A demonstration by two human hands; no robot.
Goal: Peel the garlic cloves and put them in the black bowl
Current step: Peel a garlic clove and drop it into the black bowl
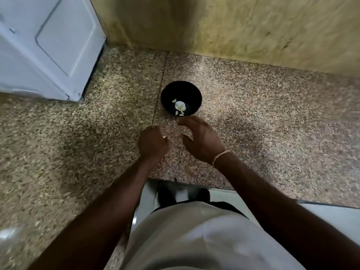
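A black bowl (pixel 181 90) stands on the speckled stone counter (pixel 272 117), with several pale peeled garlic pieces (pixel 179 105) lying in its bottom. My right hand (pixel 200 140) hovers just in front of the bowl, its fingers loosely spread and stretched toward the near rim, holding nothing that I can see. To its left, my left hand (pixel 153 142) is curled like a fist. A small pale bit, apparently a garlic clove (pixel 164 137), shows at its fingertips. The picture is blurred by motion.
A white appliance (pixel 46 47) stands at the back left on the counter. A yellowish wall (pixel 233 26) runs along the back. The counter's front edge (pixel 194 184) lies close to my body, and the floor shows beyond it.
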